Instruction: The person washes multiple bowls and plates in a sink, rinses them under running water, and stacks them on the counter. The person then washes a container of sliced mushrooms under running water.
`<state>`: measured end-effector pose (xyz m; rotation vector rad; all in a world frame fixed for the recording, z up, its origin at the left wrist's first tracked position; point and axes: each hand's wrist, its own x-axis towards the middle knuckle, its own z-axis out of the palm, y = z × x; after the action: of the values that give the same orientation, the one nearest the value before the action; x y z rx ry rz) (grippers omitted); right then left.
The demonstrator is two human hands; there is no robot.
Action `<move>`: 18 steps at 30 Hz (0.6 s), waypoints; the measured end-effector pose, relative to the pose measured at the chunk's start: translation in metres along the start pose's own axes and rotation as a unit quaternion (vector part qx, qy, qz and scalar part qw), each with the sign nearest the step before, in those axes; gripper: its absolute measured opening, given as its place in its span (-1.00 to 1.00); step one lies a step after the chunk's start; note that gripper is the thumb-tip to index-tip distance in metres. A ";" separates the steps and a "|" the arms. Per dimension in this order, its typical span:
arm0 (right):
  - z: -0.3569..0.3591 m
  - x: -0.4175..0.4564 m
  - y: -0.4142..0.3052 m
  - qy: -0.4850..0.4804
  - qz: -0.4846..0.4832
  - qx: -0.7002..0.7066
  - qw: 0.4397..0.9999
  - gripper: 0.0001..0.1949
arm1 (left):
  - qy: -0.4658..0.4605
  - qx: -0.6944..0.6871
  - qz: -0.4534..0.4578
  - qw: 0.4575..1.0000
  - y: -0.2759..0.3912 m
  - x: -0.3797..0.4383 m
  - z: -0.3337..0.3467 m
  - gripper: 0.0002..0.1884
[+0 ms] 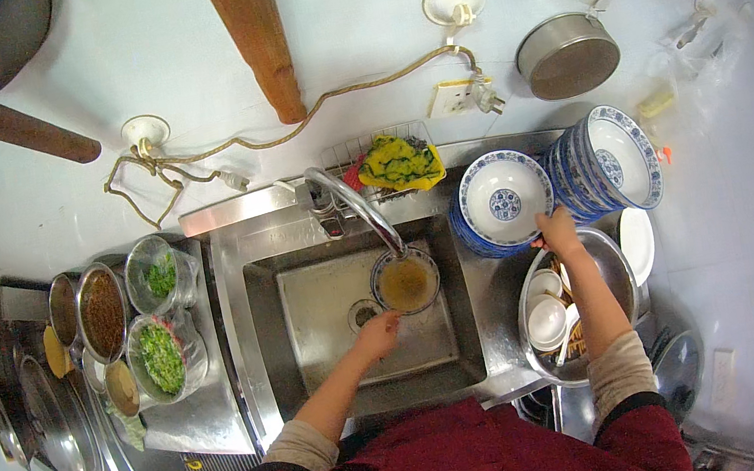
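Observation:
My left hand (376, 337) grips the near rim of a blue-and-white bowl (405, 281) holding brownish liquid. That bowl is beneath the spout of the curved chrome faucet (361, 205), inside the stainless steel sink (321, 348). On the counter to the right, the fingers of my right hand (559, 233) are closed on the near right rim of the top bowl in a stack of blue-patterned bowls (506, 199). Whether that bowl is lifted off the stack I cannot tell. Just left of the bowl in the sink lies the drain (364, 314).
Behind the right hand leans a second bowl stack (602, 163). A steel basin (533, 358) with white spoons and small bowls sits below my right forearm. A wire basket (339, 156) holds a yellow cloth (402, 161). Containers of chopped greens (163, 358) stand left of the sink.

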<state>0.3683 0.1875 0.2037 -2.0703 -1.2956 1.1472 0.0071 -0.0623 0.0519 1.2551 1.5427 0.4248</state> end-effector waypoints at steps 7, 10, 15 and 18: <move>-0.005 0.021 0.016 0.026 -0.006 -0.145 0.989 -0.56 | 0.029 0.010 -0.007 1.000 -0.049 -0.003 0.006 -0.64; 0.000 0.008 0.009 0.011 -0.056 -0.039 0.998 -0.59 | 0.023 0.007 -0.018 1.000 -0.066 -0.008 0.008 -0.65; -0.012 0.014 0.015 -0.064 -0.066 0.020 0.996 -0.65 | 0.034 0.024 -0.005 0.999 -0.080 -0.005 0.018 -0.68; -0.009 0.009 0.012 -0.052 -0.069 0.048 0.995 -0.65 | 0.022 0.032 0.015 0.999 -0.086 0.005 0.019 -0.68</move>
<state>0.3842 0.1901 0.1964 -1.8423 -1.3803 1.2446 -0.0177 -0.0972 -0.0249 1.3281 1.5858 0.4281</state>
